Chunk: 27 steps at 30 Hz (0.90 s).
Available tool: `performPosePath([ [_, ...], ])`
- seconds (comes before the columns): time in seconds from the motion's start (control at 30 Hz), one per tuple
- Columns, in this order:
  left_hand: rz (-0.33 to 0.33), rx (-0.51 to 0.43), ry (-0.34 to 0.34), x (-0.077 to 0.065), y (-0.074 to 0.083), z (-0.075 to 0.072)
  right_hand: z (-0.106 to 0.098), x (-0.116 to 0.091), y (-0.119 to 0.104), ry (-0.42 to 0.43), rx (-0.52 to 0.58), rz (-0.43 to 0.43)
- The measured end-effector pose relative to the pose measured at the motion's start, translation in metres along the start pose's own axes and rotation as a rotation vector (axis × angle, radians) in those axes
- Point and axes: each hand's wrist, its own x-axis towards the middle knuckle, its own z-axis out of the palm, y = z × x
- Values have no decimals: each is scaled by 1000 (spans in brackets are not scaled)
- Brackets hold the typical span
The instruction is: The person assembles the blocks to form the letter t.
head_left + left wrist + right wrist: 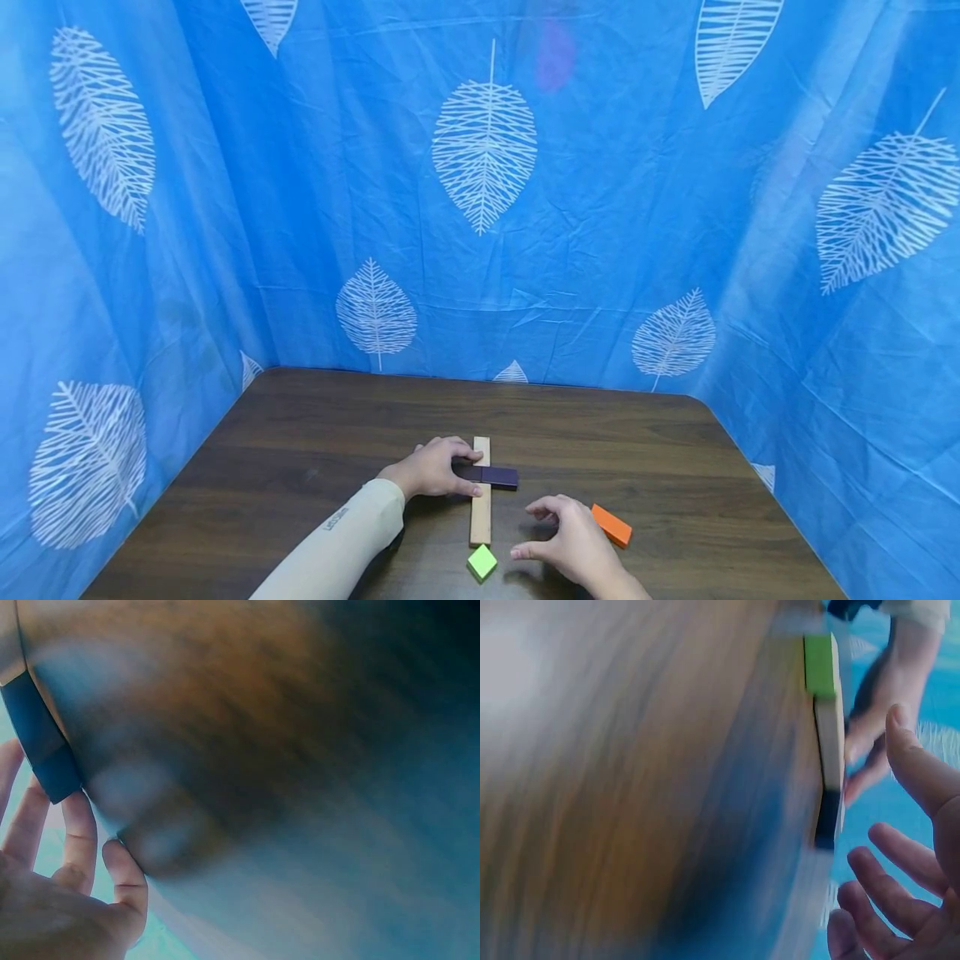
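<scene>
In the head view, dark purple blocks lie crosswise on the table between an upper pale wooden strip and a lower wooden strip. My left hand straddles their left end, thumb on the near side and fingers on the far side. Its fingertips reach the dark block in the left wrist view. A green block sits cornerwise at the lower strip's near end. Between it and an orange block, my right hand hovers with loosely bent fingers, thumb apart, holding nothing.
The brown wooden table has rounded far corners. Blue curtains with white leaf prints enclose it at the back and both sides. Much of the tabletop is blurred in both wrist views.
</scene>
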Motion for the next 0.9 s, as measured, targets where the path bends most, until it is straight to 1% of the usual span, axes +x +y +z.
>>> performPosePath([
  [0.17,-8,-2,-8,-1,1,-1,-14,-8,17,170,-72,54],
  [0.27,-14,-5,-14,-1,2,-2,-25,-11,28,215,-80,88],
  [0.4,-16,-2,-9,1,1,-2,-39,-14,44,212,-97,140],
  [0.53,-24,7,-5,2,0,-1,-48,-19,58,198,-103,173],
  [0.77,-18,0,-1,0,0,0,-54,-22,78,163,-44,226],
  [0.9,-11,3,4,-1,1,0,-55,-22,85,149,-46,259],
])
